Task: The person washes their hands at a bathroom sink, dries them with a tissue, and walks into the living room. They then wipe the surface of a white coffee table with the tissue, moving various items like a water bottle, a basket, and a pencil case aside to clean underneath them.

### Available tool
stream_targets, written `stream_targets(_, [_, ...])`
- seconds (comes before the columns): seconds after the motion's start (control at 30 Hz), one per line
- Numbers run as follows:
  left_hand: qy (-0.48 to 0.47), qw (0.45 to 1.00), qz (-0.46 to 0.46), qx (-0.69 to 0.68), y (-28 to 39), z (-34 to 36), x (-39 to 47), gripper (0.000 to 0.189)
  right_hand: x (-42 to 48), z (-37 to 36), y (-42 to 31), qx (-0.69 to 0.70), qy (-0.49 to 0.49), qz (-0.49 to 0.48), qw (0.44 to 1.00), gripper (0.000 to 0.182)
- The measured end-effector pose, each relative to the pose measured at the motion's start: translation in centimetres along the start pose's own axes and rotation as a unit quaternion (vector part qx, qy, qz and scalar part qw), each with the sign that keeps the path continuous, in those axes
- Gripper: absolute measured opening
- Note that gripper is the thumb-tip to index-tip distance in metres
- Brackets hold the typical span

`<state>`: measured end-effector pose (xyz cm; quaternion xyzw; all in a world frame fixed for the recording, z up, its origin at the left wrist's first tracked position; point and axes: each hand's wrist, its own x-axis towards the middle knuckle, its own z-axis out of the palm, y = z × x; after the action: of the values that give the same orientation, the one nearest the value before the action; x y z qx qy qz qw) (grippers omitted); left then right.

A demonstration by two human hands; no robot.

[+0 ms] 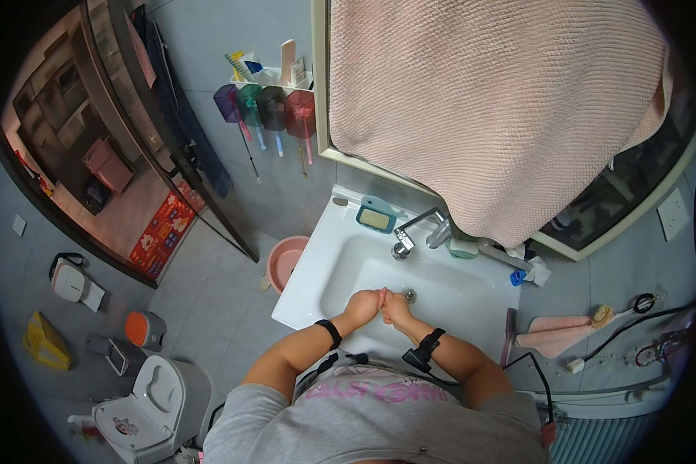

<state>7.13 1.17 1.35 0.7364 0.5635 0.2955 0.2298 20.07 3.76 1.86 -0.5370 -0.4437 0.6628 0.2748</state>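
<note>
Over the white washbasin (348, 261), my left hand (363, 307) and my right hand (397, 307) meet, their curled fingers touching. What may lie between the palms is hidden. The metal drain (410, 296) shows just beyond my right hand. Farther back stands a chrome faucet (439, 232) with a jointed swivel spout (403, 240) angled over the bowl; I cannot make out a water stream. A yellowish bar of soap (376, 220) lies in a teal soap dish (369, 227) on the back left rim. Black bands circle both wrists.
A pink towel (487, 116) hangs over the mirror above the faucet. Toothbrushes and cups hang from a wall rack (272, 76). Below the basin's left edge sits a pink basin (287, 261). A toilet (162, 394) and a small bin (145, 330) stand at lower left, near an open doorway.
</note>
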Motion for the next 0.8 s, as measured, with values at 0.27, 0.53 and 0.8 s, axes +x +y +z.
stream_targets(0.27, [-0.119,0.992,0.036,0.017,0.8,0.8,0.7,0.040,3.9,-5.5,2.6,0.233,-0.152,0.389,0.878,0.034])
stream_targets(0.53, [-0.242,0.712,-0.322,-0.576,0.1,0.0,1.7,0.036,-2.3,-3.0,-2.4,-0.342,0.092,-0.350,0.867,0.037])
stream_targets(0.8, [-0.228,0.725,-0.287,-0.583,3.1,-1.0,1.0,0.045,-2.9,-3.1,-2.8,-0.513,0.102,-0.383,0.761,0.028])
